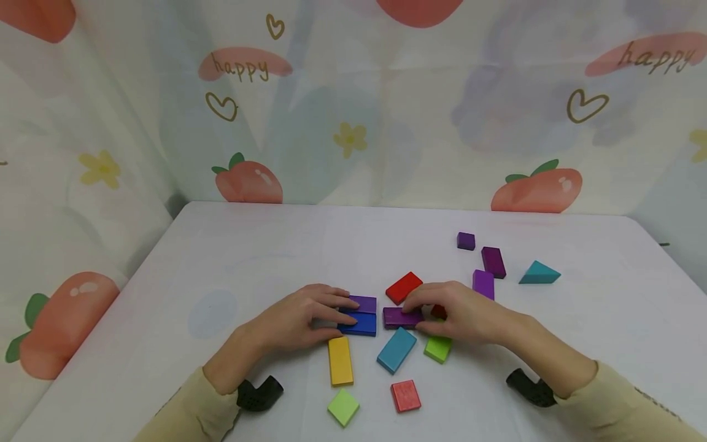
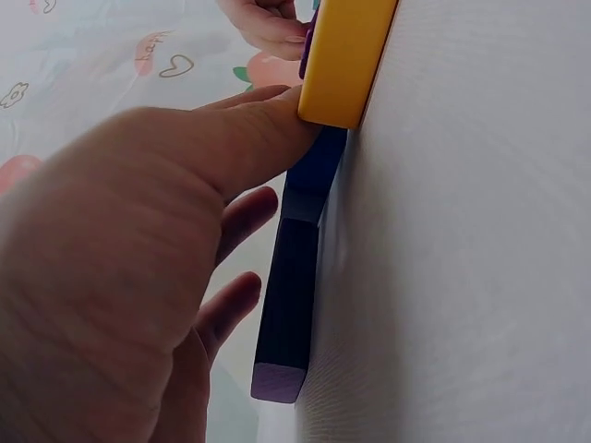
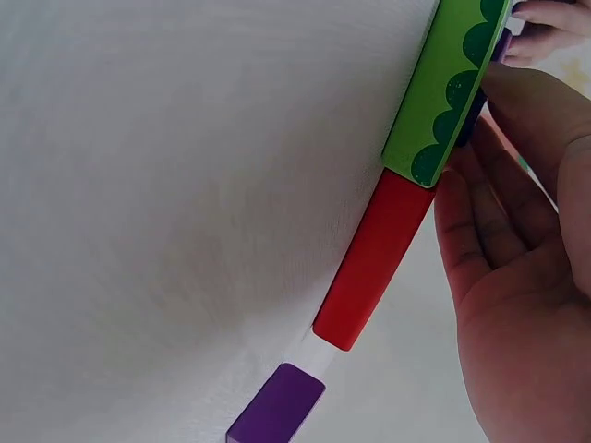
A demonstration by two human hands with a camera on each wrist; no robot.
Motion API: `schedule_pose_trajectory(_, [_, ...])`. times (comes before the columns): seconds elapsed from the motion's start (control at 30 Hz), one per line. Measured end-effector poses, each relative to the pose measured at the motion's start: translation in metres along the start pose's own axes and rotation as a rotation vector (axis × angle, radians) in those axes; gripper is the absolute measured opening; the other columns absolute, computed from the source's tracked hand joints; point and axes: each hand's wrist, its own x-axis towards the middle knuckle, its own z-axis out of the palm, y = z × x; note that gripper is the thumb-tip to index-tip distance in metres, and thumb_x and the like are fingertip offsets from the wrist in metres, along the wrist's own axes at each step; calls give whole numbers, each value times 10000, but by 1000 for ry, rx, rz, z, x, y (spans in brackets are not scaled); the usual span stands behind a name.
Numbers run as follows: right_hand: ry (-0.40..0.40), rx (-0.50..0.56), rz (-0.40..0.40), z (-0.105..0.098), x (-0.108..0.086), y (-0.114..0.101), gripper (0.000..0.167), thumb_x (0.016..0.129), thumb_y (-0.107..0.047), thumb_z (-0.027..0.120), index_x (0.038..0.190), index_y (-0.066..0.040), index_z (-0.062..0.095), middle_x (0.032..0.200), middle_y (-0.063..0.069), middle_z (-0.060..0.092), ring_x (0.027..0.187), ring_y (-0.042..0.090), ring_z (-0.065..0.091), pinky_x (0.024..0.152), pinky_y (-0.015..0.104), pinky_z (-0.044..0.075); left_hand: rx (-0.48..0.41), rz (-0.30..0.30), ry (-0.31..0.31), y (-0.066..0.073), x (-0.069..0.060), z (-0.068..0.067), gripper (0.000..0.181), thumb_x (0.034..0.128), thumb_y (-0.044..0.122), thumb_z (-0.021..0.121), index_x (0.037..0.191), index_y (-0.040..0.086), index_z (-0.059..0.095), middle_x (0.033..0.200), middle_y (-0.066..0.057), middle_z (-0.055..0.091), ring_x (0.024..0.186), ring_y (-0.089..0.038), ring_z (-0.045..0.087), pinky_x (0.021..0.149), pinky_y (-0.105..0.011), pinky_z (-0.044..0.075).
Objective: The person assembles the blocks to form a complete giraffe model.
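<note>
My left hand (image 1: 301, 316) lies over the left ends of a blue block (image 1: 359, 325) and a purple block behind it (image 1: 364, 304). Its fingers are extended, and the thumb is beside a yellow block (image 1: 340, 362), also seen close up in the left wrist view (image 2: 342, 65). My right hand (image 1: 461, 310) pinches another purple block (image 1: 399, 317) between thumb and fingers, just right of the blue one. Partly under that hand are a dark red block (image 1: 439, 311) and a green block (image 1: 439, 348), the latter showing scalloped markings in the right wrist view (image 3: 443, 101).
Nearby lie a red block (image 1: 404, 288), a light blue block (image 1: 396, 350), a pinkish-red block (image 1: 405, 396) and a lime block (image 1: 343, 407). Farther right are several purple blocks (image 1: 493, 262) and a teal triangle (image 1: 539, 273). A patterned curtain (image 1: 386, 110) hangs behind the white table (image 1: 265, 245).
</note>
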Motion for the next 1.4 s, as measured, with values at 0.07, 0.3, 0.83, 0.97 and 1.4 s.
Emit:
schedule_pose_trajectory(0.07, [-11,9,9,0,0,-1,309,911,-100,757,1205,-190,722,1180,-84,677,1095,154,615,934,364,548,0,1,-7,0,0,-1,297,951,232,735,1247,218,748,1380,77,613,1361,-164,468,1137,-424,367])
schedule_pose_trajectory(0.3, [-43,33,35,1,1,-6,281,920,-146,759,1194,-202,727,1174,-96,675,1079,134,611,922,347,547,0,-15,-21,0,-1,-1,303,951,203,731,1254,210,745,1374,71,619,1353,-166,478,1120,-400,392])
schedule_pose_trajectory(0.83, [-31,-4,5,5,1,-9,286,907,-136,772,1180,-204,724,1173,-102,674,1137,156,611,956,382,538,-4,-27,-40,3,1,0,316,949,175,730,1264,200,739,1381,64,615,1357,-176,472,1111,-399,404])
schedule_pose_trajectory(0.97, [-29,-2,-8,6,2,-8,281,909,-139,772,1178,-207,724,1167,-108,674,1131,146,613,956,375,537,-9,-37,-42,3,2,-1,313,952,177,726,1264,201,738,1386,69,611,1362,-169,465,1114,-392,400])
schedule_pose_trajectory(1.4, [1,43,-14,-2,3,-6,251,936,-160,746,1184,-195,733,1145,-100,692,1095,143,631,924,365,554,-29,-61,-55,3,2,-1,323,952,179,726,1274,205,733,1400,74,599,1371,-168,453,1108,-393,406])
